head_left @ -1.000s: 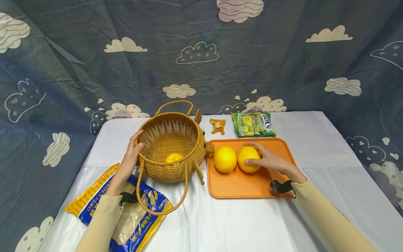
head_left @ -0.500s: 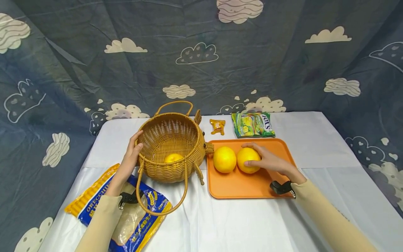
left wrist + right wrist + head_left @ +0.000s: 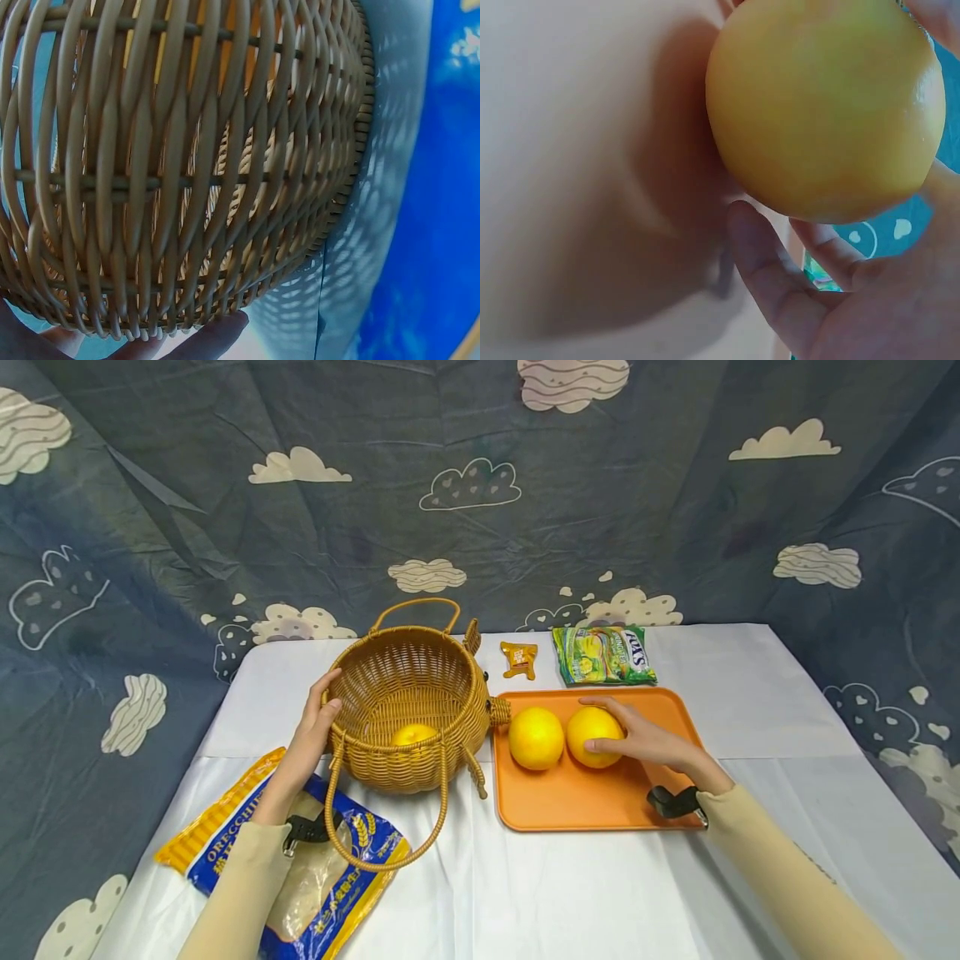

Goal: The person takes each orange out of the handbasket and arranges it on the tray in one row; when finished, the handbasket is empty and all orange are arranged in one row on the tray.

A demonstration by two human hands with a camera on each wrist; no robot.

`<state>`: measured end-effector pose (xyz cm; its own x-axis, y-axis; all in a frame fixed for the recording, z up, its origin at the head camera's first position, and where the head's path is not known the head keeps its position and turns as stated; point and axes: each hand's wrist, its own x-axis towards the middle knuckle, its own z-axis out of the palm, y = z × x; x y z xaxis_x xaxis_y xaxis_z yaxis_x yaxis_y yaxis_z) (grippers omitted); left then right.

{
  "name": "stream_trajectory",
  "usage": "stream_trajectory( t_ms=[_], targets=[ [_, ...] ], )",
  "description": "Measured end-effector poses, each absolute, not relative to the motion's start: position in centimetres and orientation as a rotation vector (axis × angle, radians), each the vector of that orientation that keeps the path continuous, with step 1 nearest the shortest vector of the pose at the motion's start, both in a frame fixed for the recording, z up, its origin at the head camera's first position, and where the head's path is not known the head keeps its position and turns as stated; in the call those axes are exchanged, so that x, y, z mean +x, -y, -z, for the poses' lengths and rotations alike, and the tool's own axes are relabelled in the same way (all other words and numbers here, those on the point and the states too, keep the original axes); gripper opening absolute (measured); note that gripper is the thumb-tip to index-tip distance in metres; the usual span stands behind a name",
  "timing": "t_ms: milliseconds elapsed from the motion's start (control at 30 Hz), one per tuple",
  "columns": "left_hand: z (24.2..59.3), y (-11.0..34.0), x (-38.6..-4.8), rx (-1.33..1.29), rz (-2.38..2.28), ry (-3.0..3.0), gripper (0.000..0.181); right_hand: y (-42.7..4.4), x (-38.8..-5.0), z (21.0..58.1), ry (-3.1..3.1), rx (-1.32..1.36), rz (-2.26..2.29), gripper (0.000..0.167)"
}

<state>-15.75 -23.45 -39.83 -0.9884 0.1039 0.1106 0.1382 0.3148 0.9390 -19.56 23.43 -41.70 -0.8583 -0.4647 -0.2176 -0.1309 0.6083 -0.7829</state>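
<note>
A wicker basket [image 3: 405,693] stands left of centre with a yellow-orange fruit [image 3: 413,735] inside. The left hand [image 3: 306,735] grips its left rim; in the left wrist view its fingertips [image 3: 217,335] lie against the weave [image 3: 172,165]. On the orange tray [image 3: 585,806] two more yellow-orange fruits lie side by side, the left one [image 3: 536,738] untouched. Around the right one [image 3: 591,731] curls the right hand [image 3: 652,739], thumb in front and fingers behind. The right wrist view shows this fruit [image 3: 825,105] close up, with fingers [image 3: 769,262] bent around it.
A blue and yellow pasta bag [image 3: 315,877] lies under the left forearm, partly beneath the basket's front handle [image 3: 442,810]. Behind the tray are a small orange-brown packet [image 3: 519,660] and a green candy bag [image 3: 603,656]. A patterned dark cloth [image 3: 600,510] hangs behind the table.
</note>
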Motion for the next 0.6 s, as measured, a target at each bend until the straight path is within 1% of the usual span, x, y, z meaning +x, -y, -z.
stream_trajectory(
  t_ms=[133,300,367,467,600],
  targets=[
    [38.6,22.9,-15.1,-0.234,1.798,2.527,0.055,-23.5,-19.7,41.6,-2.434,-0.477,1.149,0.072],
    [40.2,23.7,-15.9,-0.222,1.776,2.541,0.056,-23.1,-20.5,40.5,-2.411,-0.506,1.229,0.067],
    [41.0,24.0,-16.3,-0.221,1.768,2.542,0.056,-22.7,-21.2,39.6,-2.4,-0.543,1.261,0.062],
    [41.1,24.1,-16.3,-0.218,1.763,2.54,0.055,-21.5,-22.4,38.0,-2.378,-0.625,1.309,0.055],
    [41.1,24.0,-16.3,-0.218,1.774,2.532,0.055,-18.8,-24.0,35.6,-2.287,-0.749,1.374,0.048]
  ],
)
